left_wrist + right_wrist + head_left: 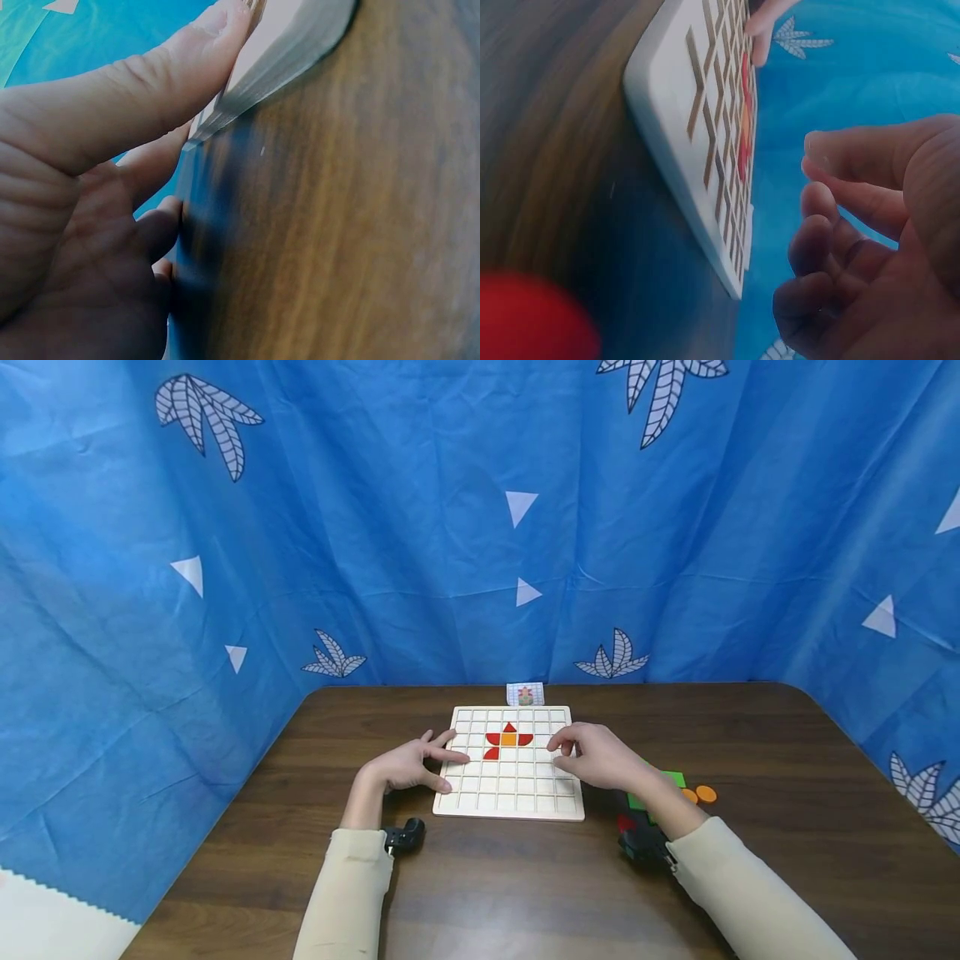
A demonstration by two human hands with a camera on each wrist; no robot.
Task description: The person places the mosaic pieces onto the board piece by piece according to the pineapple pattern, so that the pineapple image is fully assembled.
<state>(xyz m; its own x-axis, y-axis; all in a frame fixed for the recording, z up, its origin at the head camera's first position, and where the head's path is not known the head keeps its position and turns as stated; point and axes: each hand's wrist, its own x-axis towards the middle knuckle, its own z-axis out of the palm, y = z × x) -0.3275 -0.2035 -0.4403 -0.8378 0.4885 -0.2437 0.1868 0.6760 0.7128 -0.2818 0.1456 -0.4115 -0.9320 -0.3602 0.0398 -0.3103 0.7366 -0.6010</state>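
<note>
A pale wooden grid board (525, 789) lies on the table. Its pieces sit in a cluster: an orange square (508, 739), a red triangle (510, 727) behind it, a red curved piece (525, 740) at its right, another red piece (492, 739) at its left and a red quarter-round piece (491, 753) at its front left. My left hand (408, 764) rests on the board's left edge, thumb and fingers spread. Above the board's right side hovers my right hand (600, 756), fingers loosely bent, with nothing visible between thumb and forefinger in the right wrist view.
Green pieces (675, 777) and orange discs (706, 794) lie right of the board, partly hidden by the right forearm. Near that wrist is a red piece (626, 823). A small patterned card (525, 694) touches the back of the board. A blue curtain (420, 527) hangs behind the table.
</note>
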